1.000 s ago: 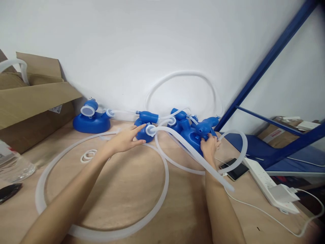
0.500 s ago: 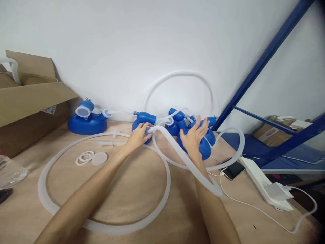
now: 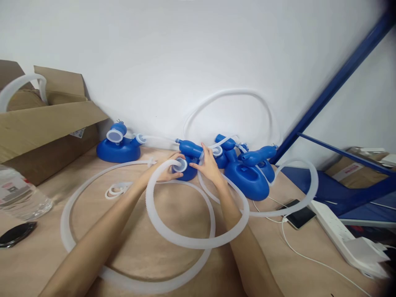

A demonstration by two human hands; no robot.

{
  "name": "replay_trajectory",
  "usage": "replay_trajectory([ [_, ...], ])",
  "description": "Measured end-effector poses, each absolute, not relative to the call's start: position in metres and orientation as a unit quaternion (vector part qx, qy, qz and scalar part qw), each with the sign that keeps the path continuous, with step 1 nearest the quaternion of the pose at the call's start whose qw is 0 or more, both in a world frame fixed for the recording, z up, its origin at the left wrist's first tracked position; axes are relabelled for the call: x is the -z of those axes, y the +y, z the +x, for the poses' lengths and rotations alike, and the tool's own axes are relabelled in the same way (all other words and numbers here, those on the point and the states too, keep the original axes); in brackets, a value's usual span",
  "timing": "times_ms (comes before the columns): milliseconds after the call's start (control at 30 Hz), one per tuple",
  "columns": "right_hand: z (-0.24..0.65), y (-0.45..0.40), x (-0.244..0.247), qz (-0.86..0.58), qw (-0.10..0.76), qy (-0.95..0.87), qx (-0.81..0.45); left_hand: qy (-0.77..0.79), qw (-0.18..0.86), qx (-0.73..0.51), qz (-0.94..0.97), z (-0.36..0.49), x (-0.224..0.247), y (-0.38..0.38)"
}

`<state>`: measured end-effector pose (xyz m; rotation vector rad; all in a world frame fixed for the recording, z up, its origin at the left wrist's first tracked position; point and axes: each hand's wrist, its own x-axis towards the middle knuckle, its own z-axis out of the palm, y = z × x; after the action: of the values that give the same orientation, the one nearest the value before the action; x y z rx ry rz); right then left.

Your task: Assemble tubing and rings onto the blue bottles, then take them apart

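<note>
I have the left hand (image 3: 168, 175) clamped on the white cap (image 3: 183, 167) at the mouth of a blue bottle (image 3: 188, 174), which stands just right of it, between my two hands. My right hand (image 3: 210, 167) is at the bottle's other side, thumb and forefinger spread apart, the forefinger pointing up near the end of a blue cylinder (image 3: 189, 147). From the cap, a ribbed white tube (image 3: 198, 241) loops toward me and over my right forearm; I can't tell where it ends. Left of the left hand, white rings (image 3: 113, 192) lie on the counter (image 3: 139, 247). Farther out, another blue bottle (image 3: 117, 153) sits beyond that hand, near a cardboard box (image 3: 62, 163). To the right hand's right are a large blue bottle (image 3: 247, 183), a phone (image 3: 300, 216) and a power strip (image 3: 334, 233).
</note>
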<state>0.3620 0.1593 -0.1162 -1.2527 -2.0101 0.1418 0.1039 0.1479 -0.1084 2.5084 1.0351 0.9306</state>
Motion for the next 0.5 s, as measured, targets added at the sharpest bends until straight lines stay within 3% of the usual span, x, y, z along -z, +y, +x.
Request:
replay_trajectory([
  [300,0.346,0.159,0.122,-0.457,0.286,-0.836,0.106,0.265,-0.096,-0.328,0.902,0.1,0.127,0.156],
  [500,0.337,0.168,0.154,-0.458,0.349,-0.814,0.077,0.196,-0.307,-0.282,0.888,0.096,0.132,0.155],
])
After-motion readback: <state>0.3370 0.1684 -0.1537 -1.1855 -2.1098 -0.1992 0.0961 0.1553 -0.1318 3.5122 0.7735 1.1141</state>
